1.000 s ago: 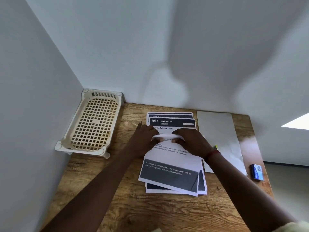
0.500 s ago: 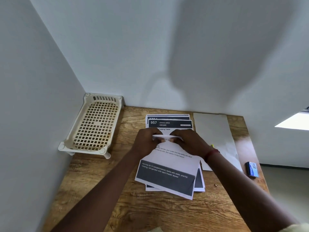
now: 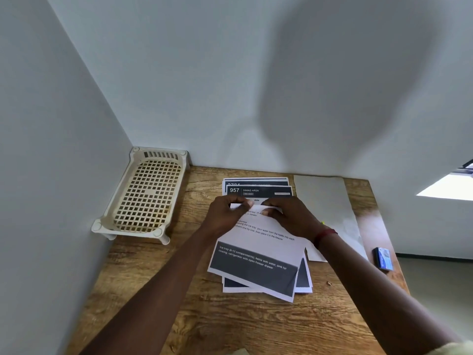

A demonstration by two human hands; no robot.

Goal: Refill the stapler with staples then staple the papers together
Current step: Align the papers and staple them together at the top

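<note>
My left hand [image 3: 225, 216] and my right hand [image 3: 289, 216] are close together, just above the top half of the papers [image 3: 256, 252]. The fingers of both hands are curled in, and they pinch a small white thing [image 3: 252, 208] from its two ends. I think this is the stapler, but my fingers hide most of it, so I cannot be sure. I also cannot tell if it is open for filling or closed. I see no row of staples in either hand. The papers lie in a loose pile under my hands, and the top sheet is turned a bit, so its edges do not line up with the sheets below. No staple shows in any corner that I can see. A blank sheet [image 3: 325, 201] lies just beside the pile on the right. Farther right, near the edge of the table [image 3: 230, 324], sits a little blue box [image 3: 383, 258], which may hold the staples, well apart from my hands. A tiny loose bit [image 3: 329, 283] lies on the wood near the pile's bottom corner, too small to name. A cream tray [image 3: 146, 196] stands in the far left corner. My guess is that the job is in its early part: the filling looks underway or just finished, and the papers have yet to be squared up and stapled.
</note>
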